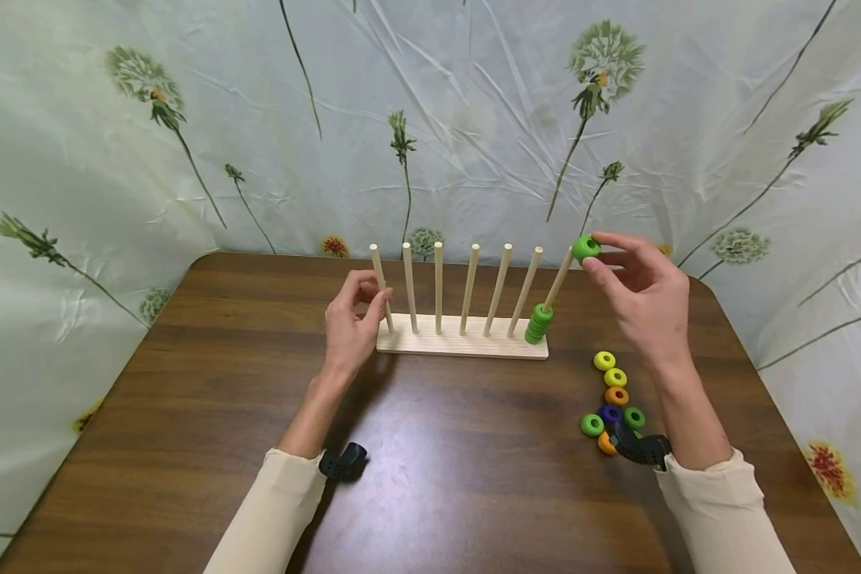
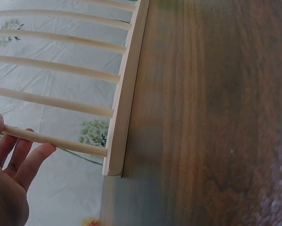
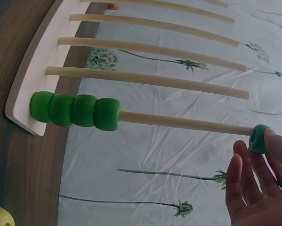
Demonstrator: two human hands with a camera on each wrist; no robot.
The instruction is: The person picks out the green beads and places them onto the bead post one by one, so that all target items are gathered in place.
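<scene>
A pale wooden board (image 1: 462, 344) carries a row of several upright pegs. On the rightmost peg (image 3: 188, 123), several green beads (image 1: 538, 324) are stacked at the bottom. My right hand (image 1: 649, 295) pinches another green bead (image 3: 258, 139) between thumb and fingers, right at that peg's top end. At the other end of the board, my left hand (image 1: 355, 323) holds the leftmost peg (image 2: 75, 145), thumb on one side and fingers on the other. The pegs between the two outer ones bear no beads.
Near my right forearm lie loose beads on the brown table (image 1: 430, 462): yellow beads (image 1: 615, 378), an orange bead (image 1: 616, 396), a dark blue bead (image 1: 611, 414) and green beads (image 1: 592, 425). The wrist camera partly covers them. A flowered cloth (image 1: 473, 159) hangs behind the table.
</scene>
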